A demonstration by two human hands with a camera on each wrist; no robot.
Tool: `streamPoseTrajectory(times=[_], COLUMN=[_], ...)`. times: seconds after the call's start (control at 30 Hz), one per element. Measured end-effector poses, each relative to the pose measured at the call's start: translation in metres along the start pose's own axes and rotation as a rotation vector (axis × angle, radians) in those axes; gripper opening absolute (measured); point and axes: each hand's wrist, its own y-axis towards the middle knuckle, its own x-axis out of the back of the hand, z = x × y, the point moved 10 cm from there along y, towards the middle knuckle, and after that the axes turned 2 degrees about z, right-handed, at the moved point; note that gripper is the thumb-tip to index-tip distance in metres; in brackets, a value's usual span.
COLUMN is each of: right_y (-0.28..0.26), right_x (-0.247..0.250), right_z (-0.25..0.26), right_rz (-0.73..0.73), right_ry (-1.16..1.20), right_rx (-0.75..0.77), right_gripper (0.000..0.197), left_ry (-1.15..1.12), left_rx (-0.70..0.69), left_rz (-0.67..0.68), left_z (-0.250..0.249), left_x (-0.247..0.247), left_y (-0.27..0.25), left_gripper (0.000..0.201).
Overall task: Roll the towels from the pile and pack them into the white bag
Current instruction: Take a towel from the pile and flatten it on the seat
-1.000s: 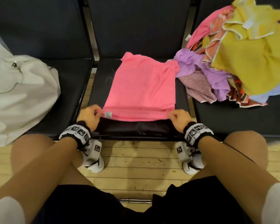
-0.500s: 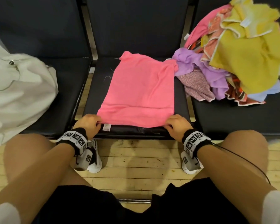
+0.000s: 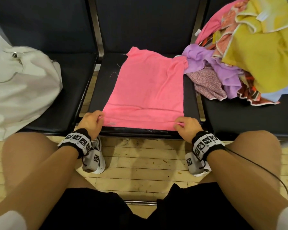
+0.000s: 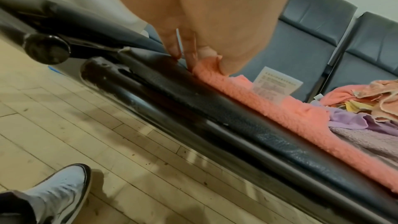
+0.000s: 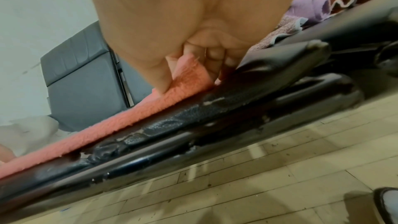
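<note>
Three cameras trained on a pink towel (image 3: 146, 93) spread over the middle seat (image 3: 106, 67).
The head view looks down from above the knees at the whole towel; each wrist view sits close and low by a near corner, the left (image 4: 280, 108) facing the pile (image 4: 366, 101), the right (image 5: 112, 132) facing the bag (image 5: 32, 134). All share the towel's front edge.

No readable text. White label (image 4: 276, 86) on the pink towel (image 3: 148, 93), just beyond the left hand (image 3: 91, 121) fingers (image 4: 189, 52), carries rows of print too small and blurred to read. Wrist bands (image 3: 204, 144) behind the fingers show only black-and-white square marker patterns, no letters.
</note>
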Motion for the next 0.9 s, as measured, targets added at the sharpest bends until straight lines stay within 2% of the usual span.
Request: streamPoseTrajectory(times=[0.13, 0.2, 0.33, 0.4, 0.47, 0.53, 0.6, 0.73, 0.83, 0.9], right_y=[0.0, 0.0, -0.008, -0.011, -0.014, -0.018, -0.018, -0.009, -0.005, -0.004], right_x=[-0.003, -0.002, 0.006, -0.008, -0.027, -0.036, -0.036, -0.033, -0.035, -0.032], right_z=[-0.006, -0.001, 0.047, 0.062, 0.069, 0.071, 0.068, 0.055, 0.051, 0.052], right_rz=[-0.008, -0.054, -0.231, -0.153, -0.03, 0.02, 0.014, 0.04, 0.051, 0.009], right_ry=[-0.008, -0.029, -0.235, -0.266, -0.29, -0.316, -0.316, -0.307, -0.316, -0.327], right_rx=[-0.097, -0.074, 0.266, 0.349, 0.385, 0.383, 0.347, 0.265, 0.256, 0.269], right_gripper=[0.038, 0.049, 0.037, 0.03, 0.026, 0.022, 0.023, 0.031, 0.03, 0.026], left_ry=[0.015, 0.04, 0.085, 0.068, 0.078, 0.144, 0.228, 0.226, 0.177, 0.16], left_rx=[0.061, 0.037, -0.089, -0.199, -0.318, -0.401, -0.4, -0.355, -0.341, -0.347], left_rz=[0.012, -0.017, -0.123, -0.111, -0.04, 0.062, 0.129, 0.116, 0.111, 0.116], left_z=[-0.002, -0.011, -0.046, -0.072, -0.097, -0.109, -0.106, -0.1, -0.096, -0.095], left_x=[0.002, 0.005, 0.018, 0.013, -0.004, -0.029, -0.049, -0.052, -0.048, -0.047], left_y=[-0.002, -0.003, -0.006, -0.011, -0.02, -0.029, -0.032, -0.025, -0.021, -0.02], left_gripper=[0.027, 0.032, 0.025, 0.018, 0.015, 0.017, 0.029, 0.033, 0.031, 0.028])
